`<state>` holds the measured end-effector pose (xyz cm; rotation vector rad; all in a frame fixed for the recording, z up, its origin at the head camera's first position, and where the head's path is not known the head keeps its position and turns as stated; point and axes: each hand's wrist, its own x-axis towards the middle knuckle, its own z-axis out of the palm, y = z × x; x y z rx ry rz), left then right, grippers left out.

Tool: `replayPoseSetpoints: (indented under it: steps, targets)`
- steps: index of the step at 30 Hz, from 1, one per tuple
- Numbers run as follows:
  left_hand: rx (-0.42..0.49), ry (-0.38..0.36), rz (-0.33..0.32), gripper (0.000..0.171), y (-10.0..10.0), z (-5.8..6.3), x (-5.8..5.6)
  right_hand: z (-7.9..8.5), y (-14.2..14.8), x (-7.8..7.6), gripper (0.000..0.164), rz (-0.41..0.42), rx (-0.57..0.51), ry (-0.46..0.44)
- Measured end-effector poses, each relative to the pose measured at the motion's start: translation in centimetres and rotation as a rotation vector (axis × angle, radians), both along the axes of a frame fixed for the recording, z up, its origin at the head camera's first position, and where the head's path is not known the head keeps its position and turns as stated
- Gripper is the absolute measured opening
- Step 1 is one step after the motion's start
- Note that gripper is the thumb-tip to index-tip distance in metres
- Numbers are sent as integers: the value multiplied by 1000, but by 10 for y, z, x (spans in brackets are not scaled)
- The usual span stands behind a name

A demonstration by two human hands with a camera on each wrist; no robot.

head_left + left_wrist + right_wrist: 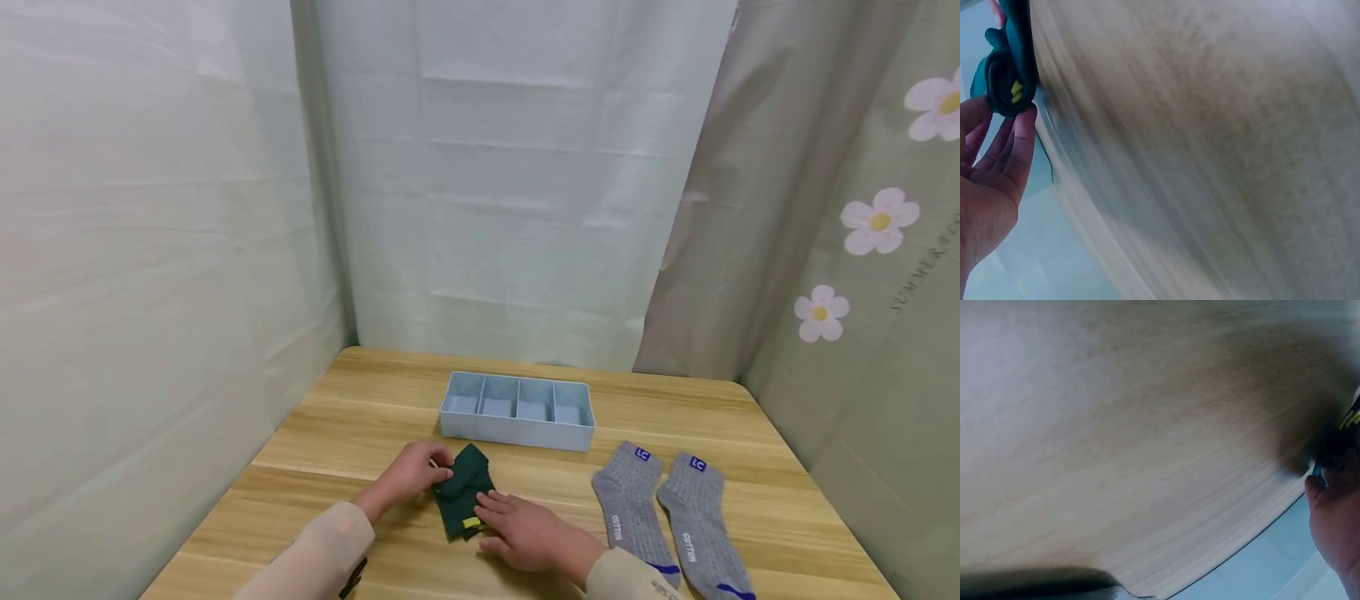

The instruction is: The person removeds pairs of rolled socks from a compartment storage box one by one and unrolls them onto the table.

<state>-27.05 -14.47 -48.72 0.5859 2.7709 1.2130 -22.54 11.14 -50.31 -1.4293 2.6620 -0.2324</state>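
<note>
A dark green sock (467, 477) with a yellow patch lies partly rolled up on the table in front of me. My left hand (412, 472) pinches its rolled end between thumb and fingertips. In the left wrist view the sock (1027, 44) shows as a coil with a bit of yellow inside, and the left hand (994, 187) grips it from the side. With fingers stretched out, my right hand (528, 530) rests on the sock's other end, beside the yellow patch. The right wrist view catches the right hand (1338, 522) only at its edge, the sock there dark and mostly hidden.
A light blue box (517, 430) with several compartments stands behind the sock. Two grey ribbed socks (636, 504) lie flat side by side to the right of my right hand. The wood-grain table (360, 425) is bordered by pale curtains (510, 208) at the back and sides.
</note>
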Motion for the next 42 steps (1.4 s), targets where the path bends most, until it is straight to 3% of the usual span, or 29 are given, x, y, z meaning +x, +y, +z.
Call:
replayPoseSetpoints:
  steps: [4, 8, 11, 18, 25, 30, 34, 38, 42]
  targets:
    - [-58, 82, -15, 9, 3, 1, 0, 1, 2, 1, 58, 1, -11, -23]
    - [-112, 70, 10, 26, 8, -2, 0, 3, 2, 2, 57, 9, -13, -29]
    - [-135, 64, 39, 29, 9, -3, -1, 4, 2, 2, 57, 13, -13, -28]
    - [-102, 65, 132, 16, 5, -3, 1, 4, 3, 0, 55, 27, -4, -15]
    - [-81, 22, 213, 17, 0, -2, 1, 5, 1, -1, 52, 34, -20, 5]
    - [-57, 73, 186, 22, -4, -1, -1, 6, -8, -3, 47, 17, -91, 91]
    - [-41, 113, 135, 18, -7, -1, 0, 8, -21, -5, 46, -13, -117, 143]
    - [-71, 130, 121, 13, -7, -2, 0, 8, -29, -5, 44, -59, -47, 96]
    - [-81, 96, 148, 23, -4, -3, 2, 5, -32, -3, 44, -85, 15, 67]
